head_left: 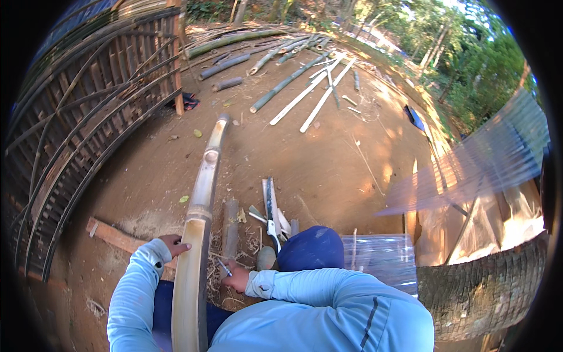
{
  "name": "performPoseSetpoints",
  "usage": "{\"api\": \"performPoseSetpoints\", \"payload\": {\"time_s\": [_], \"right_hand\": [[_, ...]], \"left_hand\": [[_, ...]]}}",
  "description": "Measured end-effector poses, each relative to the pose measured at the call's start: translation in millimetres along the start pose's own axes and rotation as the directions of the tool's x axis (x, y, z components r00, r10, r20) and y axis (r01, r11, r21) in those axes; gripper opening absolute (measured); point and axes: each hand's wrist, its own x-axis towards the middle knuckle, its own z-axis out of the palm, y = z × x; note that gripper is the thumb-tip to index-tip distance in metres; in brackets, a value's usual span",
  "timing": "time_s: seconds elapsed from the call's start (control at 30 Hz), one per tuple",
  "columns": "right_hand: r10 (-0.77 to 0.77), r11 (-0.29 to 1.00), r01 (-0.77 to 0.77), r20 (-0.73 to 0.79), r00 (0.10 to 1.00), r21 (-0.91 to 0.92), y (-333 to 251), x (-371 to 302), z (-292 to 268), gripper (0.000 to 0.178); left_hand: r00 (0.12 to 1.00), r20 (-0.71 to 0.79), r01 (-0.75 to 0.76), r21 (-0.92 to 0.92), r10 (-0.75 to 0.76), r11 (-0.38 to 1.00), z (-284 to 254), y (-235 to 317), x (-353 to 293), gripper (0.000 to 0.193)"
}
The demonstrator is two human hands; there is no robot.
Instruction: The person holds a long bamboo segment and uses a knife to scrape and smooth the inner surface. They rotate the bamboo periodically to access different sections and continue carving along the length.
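Observation:
A long split bamboo pole [195, 252] lies over my lap and runs away from me, its hollow inside facing up. My left hand [174, 245] is closed on the pole's left edge, thumb and fingers near the rim. Low on the pole's other side, my right hand [236, 278] is closed around a small slim tool [224, 268] with a pale shaft; its exact kind is too small to make out. Beside that hand sits a rounded stone [265, 258]. A long dark-bladed tool with a white part [272, 227] lies just beyond the stone.
My dark blue knee [311, 249] is at the right. A short bamboo length [231, 226] and shavings lie near the pole. A wooden plank [120, 236] is at left, below a slatted fence [94, 117]. Bamboo poles [290, 82] lie farther off. A trunk [481, 287] stands right.

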Motion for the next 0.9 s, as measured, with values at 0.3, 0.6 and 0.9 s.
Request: {"api": "performPoseSetpoints", "payload": {"time_s": [0.3,0.6,0.9], "right_hand": [[0.171,0.954,-0.164,-0.008,0.985,0.252,-11.2,-0.9,0.9,0.057],[0.201,0.793,-0.281,0.202,0.958,0.541,-25.0,-7.5,-8.9,0.061],[0.256,0.807,-0.314,0.183,0.949,0.500,-58.6,-26.7,-18.7,0.027]], "left_hand": [[1.000,0.010,0.007,0.032,-0.008,0.999,-6.3,13.7,-15.6,0.076],[0.993,0.105,0.071,-0.178,-0.053,0.981,9.6,25.3,-17.8,0.074],[0.966,-0.201,-0.140,0.111,0.160,0.984,22.0,23.7,-32.7,0.041]]}}
